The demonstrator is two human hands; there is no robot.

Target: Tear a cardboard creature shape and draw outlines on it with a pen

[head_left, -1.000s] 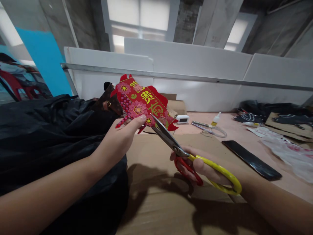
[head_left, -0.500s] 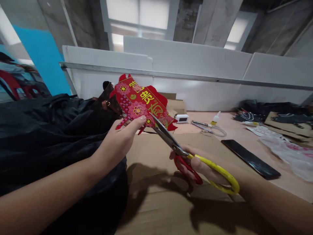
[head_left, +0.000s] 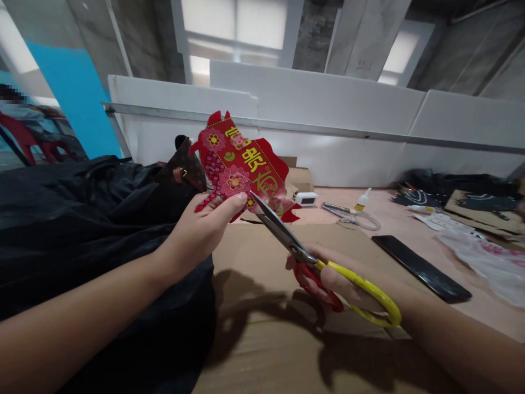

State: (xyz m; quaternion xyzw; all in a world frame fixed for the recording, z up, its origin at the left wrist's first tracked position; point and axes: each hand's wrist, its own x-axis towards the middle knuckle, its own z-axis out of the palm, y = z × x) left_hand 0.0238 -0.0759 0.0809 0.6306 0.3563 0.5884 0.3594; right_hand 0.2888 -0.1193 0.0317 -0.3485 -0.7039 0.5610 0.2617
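Over the last second I am tipping the red printed piece upward with my left hand, so its far left corner is standing higher while its right-hand tip is staying near the same spot. My right hand is hardly shifting, and the scissors are keeping nearly the same line, one blade overlapping the decorated face just right of my left thumb. I am judging that this turn is giving the blades a fresh angle on the piece; whether they are biting into it I cannot tell, as the other blade is mostly hidden.

My left hand is pinching the piece, thumb pressing on its front, fingers largely out of sight behind. My right hand is curling round the handles, which are standing apart, so the blades are probably sitting partly open. The piece is rising ahead of my left hand, forward and left of my right. A cardboard sheet is lying below both hands on the tabletop, dark fabric is spreading left of my left hand, and a phone is resting right of my right.
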